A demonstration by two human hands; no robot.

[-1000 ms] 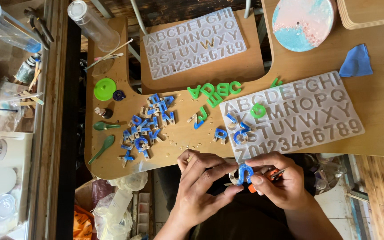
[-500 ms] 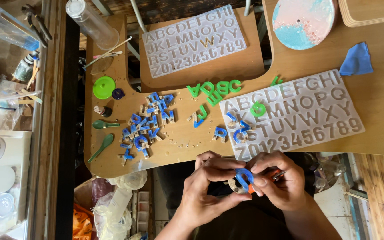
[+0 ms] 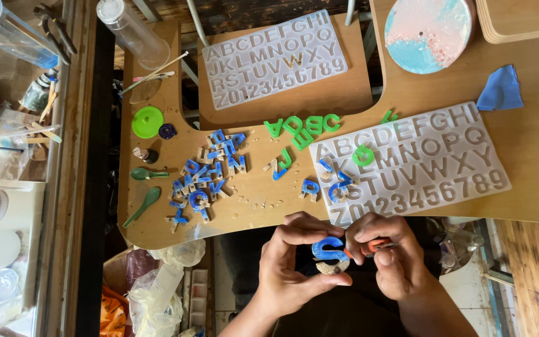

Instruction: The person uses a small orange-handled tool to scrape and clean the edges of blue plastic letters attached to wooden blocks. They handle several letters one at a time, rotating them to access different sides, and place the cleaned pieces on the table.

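Note:
My left hand pinches a blue and sandy resin letter below the table's front edge. My right hand grips a small orange-handled tool with its tip against the letter. Just above the hands lies a translucent letter mould with a green letter and some blue letters on its left part. A heap of blue letters lies to the left on the wooden table. Green letters lie in a row near the middle.
A second letter mould sits on a board at the back. A round pink and blue disc, a blue cloth, a green lid, green spoons, a clear tube and cluttered shelves at left surround the workspace.
Both hands have shifted slightly, staying below the table edge. The blue letter has turned between my left fingers and now shows its full curved shape.

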